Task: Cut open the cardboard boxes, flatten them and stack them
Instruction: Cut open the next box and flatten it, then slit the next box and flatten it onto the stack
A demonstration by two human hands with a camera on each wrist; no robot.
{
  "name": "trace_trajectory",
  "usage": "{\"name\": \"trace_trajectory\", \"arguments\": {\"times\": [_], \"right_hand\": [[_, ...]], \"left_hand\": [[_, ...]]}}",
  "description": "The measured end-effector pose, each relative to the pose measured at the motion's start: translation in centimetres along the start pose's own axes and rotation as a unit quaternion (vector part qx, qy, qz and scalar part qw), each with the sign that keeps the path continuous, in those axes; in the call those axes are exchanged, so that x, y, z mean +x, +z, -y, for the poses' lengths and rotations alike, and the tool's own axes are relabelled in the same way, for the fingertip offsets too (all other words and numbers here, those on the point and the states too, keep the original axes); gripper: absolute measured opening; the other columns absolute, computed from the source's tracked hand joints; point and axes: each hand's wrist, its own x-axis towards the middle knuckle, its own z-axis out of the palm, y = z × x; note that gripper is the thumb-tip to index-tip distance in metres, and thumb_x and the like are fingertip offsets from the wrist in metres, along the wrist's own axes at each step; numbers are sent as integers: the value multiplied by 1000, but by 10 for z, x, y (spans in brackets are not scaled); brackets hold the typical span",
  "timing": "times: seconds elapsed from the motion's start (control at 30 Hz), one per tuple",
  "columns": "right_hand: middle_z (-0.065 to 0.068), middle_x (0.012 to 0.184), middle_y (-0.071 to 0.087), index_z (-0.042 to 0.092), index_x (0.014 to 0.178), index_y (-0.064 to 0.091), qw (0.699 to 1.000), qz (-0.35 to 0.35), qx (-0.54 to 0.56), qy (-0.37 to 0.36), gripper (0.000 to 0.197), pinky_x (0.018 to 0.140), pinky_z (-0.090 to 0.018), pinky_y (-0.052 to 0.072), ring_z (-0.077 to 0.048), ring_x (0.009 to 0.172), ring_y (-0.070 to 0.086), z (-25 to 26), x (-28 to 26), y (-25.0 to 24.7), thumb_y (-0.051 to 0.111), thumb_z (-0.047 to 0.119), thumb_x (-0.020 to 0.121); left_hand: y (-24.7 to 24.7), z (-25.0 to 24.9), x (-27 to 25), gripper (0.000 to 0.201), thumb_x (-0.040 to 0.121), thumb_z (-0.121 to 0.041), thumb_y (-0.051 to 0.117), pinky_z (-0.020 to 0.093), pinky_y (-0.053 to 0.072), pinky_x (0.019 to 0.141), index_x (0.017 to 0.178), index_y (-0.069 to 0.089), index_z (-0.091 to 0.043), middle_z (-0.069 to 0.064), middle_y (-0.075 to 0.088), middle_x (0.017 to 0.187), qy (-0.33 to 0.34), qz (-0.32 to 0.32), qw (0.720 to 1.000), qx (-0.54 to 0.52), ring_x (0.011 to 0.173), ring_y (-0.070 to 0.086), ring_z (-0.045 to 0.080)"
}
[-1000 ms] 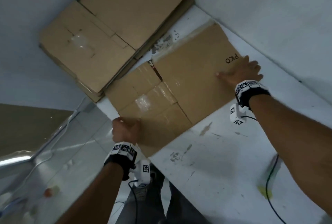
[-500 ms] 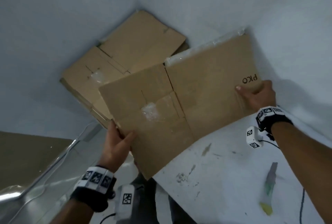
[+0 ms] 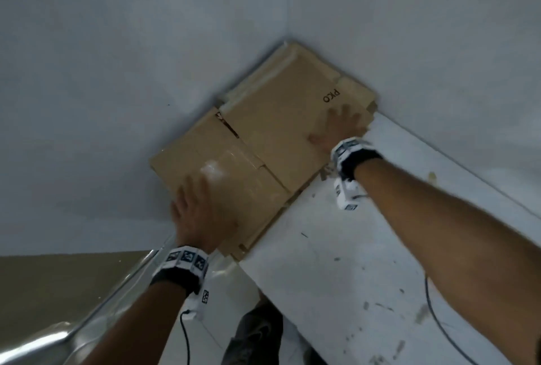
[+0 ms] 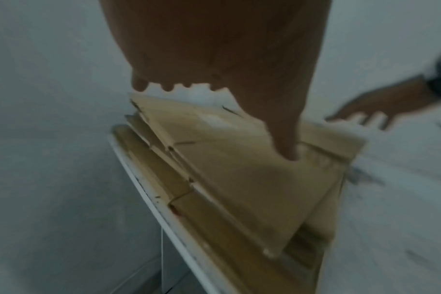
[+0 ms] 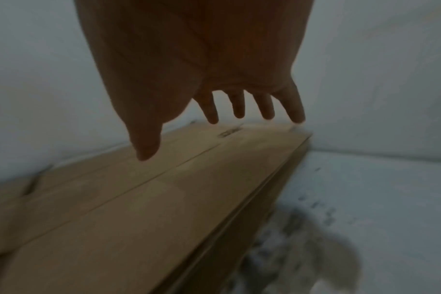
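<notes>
A flattened brown cardboard box printed "PKO" lies on top of the stack of flattened boxes in the corner of the white table. My left hand is spread flat over its near left end, fingers straight. My right hand is open above its right end, just below the print. In the right wrist view the right hand's fingers hang spread slightly above the board. In the left wrist view the thumb points down at the board.
White walls meet at the corner behind the stack. The table top to the right is scuffed with dark marks. A black cable trails over it. A shoe and a metal rail show below the table edge.
The "PKO" board was lifted off the table by both hands, carried up and back, and now lies on the stack. Both hands have let go of its edges and are flat over it.
</notes>
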Motion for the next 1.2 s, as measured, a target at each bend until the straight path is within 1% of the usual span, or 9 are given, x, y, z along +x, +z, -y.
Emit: {"name": "trace_trajectory", "arguments": {"times": [0.2,0.4,0.47,0.57,0.67,0.77,0.87,1.07,1.2], "right_hand": [[-11,165,-24,37,156,3,995,96,22,-25,135,112,-77,1,-54,146,-18,71,-7,67,85,71,54],[-7,168,-13,35,159,12,994,72,56,-63,117,121,-63,3,-43,152,-11,47,5,44,80,65,69],[-13,168,2,25,158,24,992,41,98,-65,96,124,-54,9,-39,154,1,35,-17,44,75,52,81],[-17,148,42,14,134,56,982,-38,178,-58,52,111,-47,37,-37,138,37,0,-71,57,69,37,90],[-9,112,62,14,106,65,971,-48,235,-10,25,86,-36,46,-30,106,58,-52,-146,85,65,36,94],[-6,94,65,19,94,63,960,-2,266,84,18,75,-32,44,-28,94,62,-117,-246,129,62,37,95],[0,87,63,24,87,58,935,31,295,194,17,74,-31,46,-26,90,63,-185,-368,188,59,38,96],[3,90,61,25,88,57,831,68,384,396,16,81,-30,49,-18,88,59,-280,-638,326,62,39,93],[-4,118,63,25,101,55,777,173,408,447,20,92,-27,45,-23,115,60,-293,-785,404,62,43,95]], "left_hand": [[27,-7,31,134,62,-96,52,72,-5,119,158,-21,-37,20,-35,162,89,128,986,58,147,-27,53],[17,-22,38,134,65,-95,52,70,-3,120,155,-26,-34,20,-37,160,72,137,984,88,148,-25,54],[15,-23,34,133,65,-92,57,69,2,120,157,-18,-32,21,-26,165,68,134,985,86,150,-15,55],[11,-28,21,114,67,-77,65,61,33,110,154,20,-19,23,27,156,82,80,988,100,139,34,47],[10,-37,-2,64,83,-52,70,47,46,92,128,50,-11,15,59,123,126,52,990,43,110,56,38],[27,-53,-36,40,94,-52,65,36,49,79,105,55,-16,8,67,106,141,201,969,-10,92,64,28],[67,-81,-88,39,93,-60,63,30,46,76,97,58,-22,2,67,104,215,314,918,113,90,62,17],[149,-158,-248,32,95,-55,63,27,46,65,92,60,-23,-4,69,89,356,377,831,199,79,64,9],[184,-168,-328,28,95,-51,63,31,53,76,89,64,-24,-5,71,89,386,403,788,260,83,68,13]]}}
